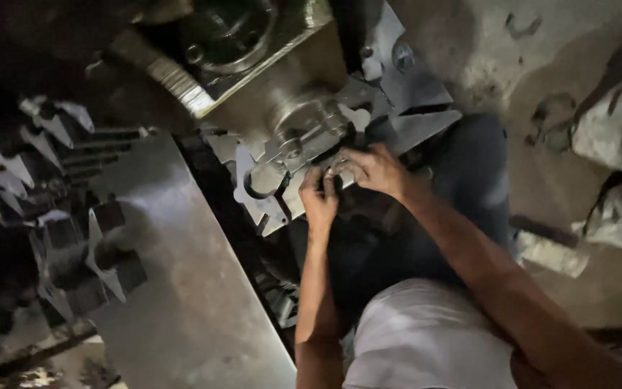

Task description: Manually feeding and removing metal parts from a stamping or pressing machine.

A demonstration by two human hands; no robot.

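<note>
My left hand and my right hand meet at the near edge of a heap of flat cut steel pieces. Both hands have their fingers curled around a small dark part between them, too dim to make out. Just beyond the fingers stands a round grey metal hub on a machine. The cut pieces are pale grey with notches and curved cut-outs. I sit low, my knees in dark trousers under my arms.
A long flat steel sheet runs along the left. More pointed steel cut-outs lie scattered at far left in the dark. A black machine housing stands at the top. Grey sacks rest on the dusty floor at right.
</note>
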